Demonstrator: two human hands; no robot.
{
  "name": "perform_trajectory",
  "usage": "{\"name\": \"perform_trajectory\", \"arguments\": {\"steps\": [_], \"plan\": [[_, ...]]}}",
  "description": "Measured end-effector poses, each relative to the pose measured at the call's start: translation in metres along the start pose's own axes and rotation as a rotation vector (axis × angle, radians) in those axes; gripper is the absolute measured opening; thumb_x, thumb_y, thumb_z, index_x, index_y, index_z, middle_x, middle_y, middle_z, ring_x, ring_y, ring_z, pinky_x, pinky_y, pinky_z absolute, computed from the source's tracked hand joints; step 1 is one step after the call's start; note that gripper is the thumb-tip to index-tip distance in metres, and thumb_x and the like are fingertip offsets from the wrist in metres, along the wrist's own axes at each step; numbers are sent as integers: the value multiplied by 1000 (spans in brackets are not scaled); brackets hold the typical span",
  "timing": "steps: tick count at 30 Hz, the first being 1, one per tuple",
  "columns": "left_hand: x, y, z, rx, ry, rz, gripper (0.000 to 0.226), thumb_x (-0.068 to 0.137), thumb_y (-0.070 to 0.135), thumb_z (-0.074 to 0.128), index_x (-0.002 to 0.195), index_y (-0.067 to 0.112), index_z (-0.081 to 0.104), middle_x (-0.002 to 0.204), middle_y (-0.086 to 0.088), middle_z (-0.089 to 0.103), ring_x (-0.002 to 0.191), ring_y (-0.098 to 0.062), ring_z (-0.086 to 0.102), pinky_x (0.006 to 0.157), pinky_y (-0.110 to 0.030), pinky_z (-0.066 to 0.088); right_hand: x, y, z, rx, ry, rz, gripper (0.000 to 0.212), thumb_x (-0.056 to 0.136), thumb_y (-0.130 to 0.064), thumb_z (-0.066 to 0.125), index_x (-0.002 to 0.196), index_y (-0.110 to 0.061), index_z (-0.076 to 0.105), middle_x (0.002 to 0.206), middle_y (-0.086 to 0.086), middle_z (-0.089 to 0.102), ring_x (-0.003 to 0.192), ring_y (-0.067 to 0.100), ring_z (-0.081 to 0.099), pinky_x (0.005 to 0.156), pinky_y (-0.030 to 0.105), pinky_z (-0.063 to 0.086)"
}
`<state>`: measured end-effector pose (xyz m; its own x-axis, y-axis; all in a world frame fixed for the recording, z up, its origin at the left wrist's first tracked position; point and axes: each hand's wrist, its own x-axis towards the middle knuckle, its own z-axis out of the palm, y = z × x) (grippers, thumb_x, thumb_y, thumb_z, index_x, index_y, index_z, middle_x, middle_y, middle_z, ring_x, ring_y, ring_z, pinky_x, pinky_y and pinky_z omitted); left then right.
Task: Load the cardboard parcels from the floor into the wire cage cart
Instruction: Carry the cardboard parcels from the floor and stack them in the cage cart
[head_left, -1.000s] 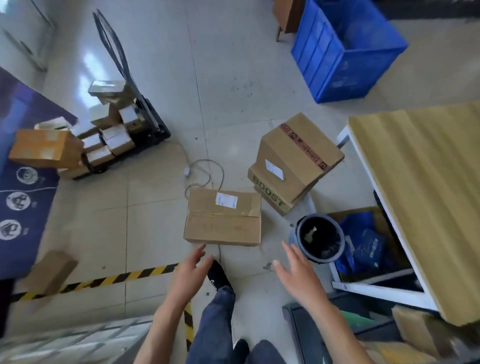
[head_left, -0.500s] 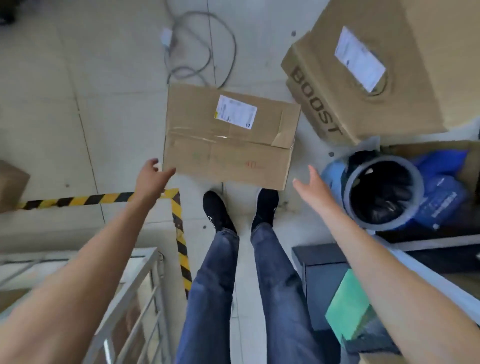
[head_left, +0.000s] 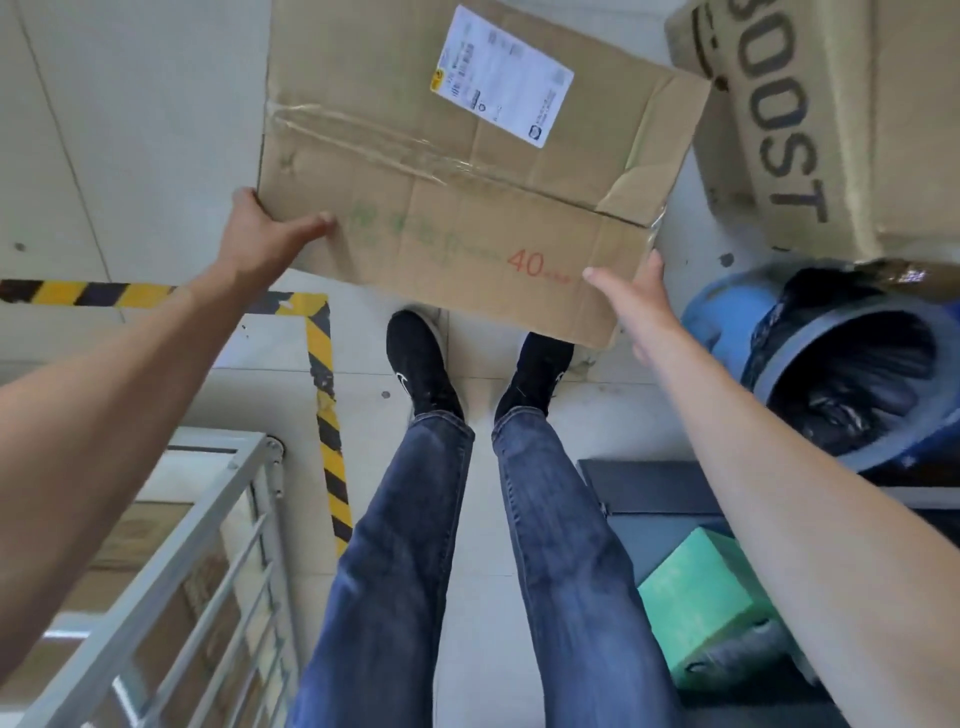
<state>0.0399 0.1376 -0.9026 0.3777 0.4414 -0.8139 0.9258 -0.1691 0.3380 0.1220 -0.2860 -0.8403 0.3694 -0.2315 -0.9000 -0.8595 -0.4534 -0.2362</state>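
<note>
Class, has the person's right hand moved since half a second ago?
Yes. The right hand has moved left, away from the grey round bin, against the right end of the brown cardboard parcel.

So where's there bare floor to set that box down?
Left of the parcel, the floor is bare down to the striped tape. A narrow strip runs between the tape and the shoes. Right is crowded: the BOOST box and blue bin sit close.

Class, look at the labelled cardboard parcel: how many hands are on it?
2. The left hand grips the labelled parcel at its near left corner, thumb across the front face. The right hand presses against its near right corner. No other hands are in view.
</note>
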Motion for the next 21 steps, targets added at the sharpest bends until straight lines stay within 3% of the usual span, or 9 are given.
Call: {"name": "perform_trajectory", "arguments": {"steps": [2,4,9,10,13,15,17,19,21], "plan": [[-42,34,-23,24,45,-10,94,50,68,87,119,12,57,114,3,68,100,-14,67,90,-37,55,-29,-19,-9,23,-32,-53,74,82,-31,74,143,-19,35,137,-4,54,124,13,53,96,27,41],[-83,63,-49,2,92,3,86,61,58,85,122,9,51,116,-1,63,102,-17,63,91,-36,53,-68,-44,-19,44,-67,-116,62,85,-27,73,139,-23,41,132,-7,58,118,10,57,97,29,44],[-203,111,-162,-110,111,-42,101,48,70,86,122,9,55,114,-5,67,99,-26,69,72,-43,60,-207,-123,-51,41,-132,-322,60,87,-12,71,132,-37,40,126,-13,60,109,-4,58,87,17,46],[-236,124,-186,-151,149,-36,99,50,68,87,122,9,55,115,-5,67,100,-25,68,75,-41,59,-238,-140,-58,37,-140,-364,60,87,-10,71,130,-39,41,123,-17,60,107,-9,58,86,15,47],[-349,149,-251,-226,347,52,80,66,52,85,124,8,51,114,-4,63,101,-22,61,87,-35,48,-339,-193,-81,8,-166,-540,65,84,-13,71,120,-57,39,119,-25,56,112,-5,56,101,32,48],[-417,154,-290,-319,421,98,90,58,58,84,125,8,51,115,-5,64,101,-21,64,86,-35,51,-402,-225,-97,-12,-202,-648,70,83,-21,71,133,-56,36,133,-21,53,125,6,52,107,39,43],[-484,153,-325,-402,488,150,100,51,64,81,128,10,49,115,-4,65,101,-19,65,87,-37,54,-461,-253,-109,-11,-248,-760,83,83,-22,71,147,-51,28,147,-21,46,135,5,45,112,40,38],[-546,142,-356,-511,584,187,99,51,65,80,128,12,48,114,-1,64,100,-16,64,89,-39,54,-520,-277,-114,-13,-313,-889,79,86,-14,70,142,-57,35,142,-27,51,130,1,50,110,39,40],[-611,124,-378,-566,683,196,88,55,62,81,124,17,49,110,3,64,98,-13,64,87,-37,53,-575,-290,-112,-67,-369,-999,77,88,-10,69,144,-51,37,136,-23,57,124,4,57,109,41,43]]}}
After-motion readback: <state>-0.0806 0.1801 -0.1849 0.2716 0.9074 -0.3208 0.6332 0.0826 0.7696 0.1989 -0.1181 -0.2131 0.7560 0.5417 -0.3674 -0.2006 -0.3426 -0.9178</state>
